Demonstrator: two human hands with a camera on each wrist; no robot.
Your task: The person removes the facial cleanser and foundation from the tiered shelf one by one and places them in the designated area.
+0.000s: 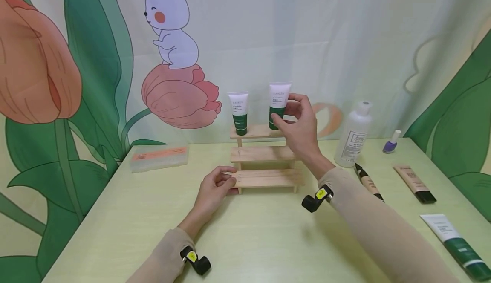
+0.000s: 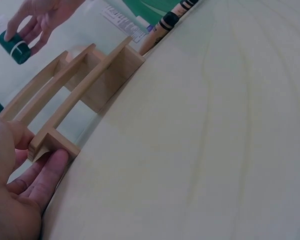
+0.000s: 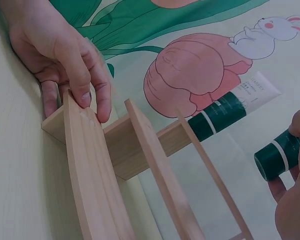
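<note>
A three-step wooden rack (image 1: 264, 177) stands near the back of the table. My left hand (image 1: 213, 190) grips the left end of its lowest step, thumb on top and fingers underneath, as the left wrist view shows. One white-and-green tube (image 1: 239, 113) stands cap down on the top step's left end. In my right hand (image 1: 301, 125), a second white-and-green tube (image 1: 279, 99) is pinched upright between thumb and fingers over the top step's right part. Its green cap (image 3: 271, 162) looks apart from the wood in the right wrist view.
Left of the rack lies a flat translucent case (image 1: 160, 159). To the right are a white bottle (image 1: 353, 136), a dark-capped pen-like tube (image 1: 369, 182), purple nail polish (image 1: 390, 144), a beige tube (image 1: 414, 183) and a larger white-and-green tube (image 1: 456, 244). A printed curtain (image 1: 249, 27) hangs behind.
</note>
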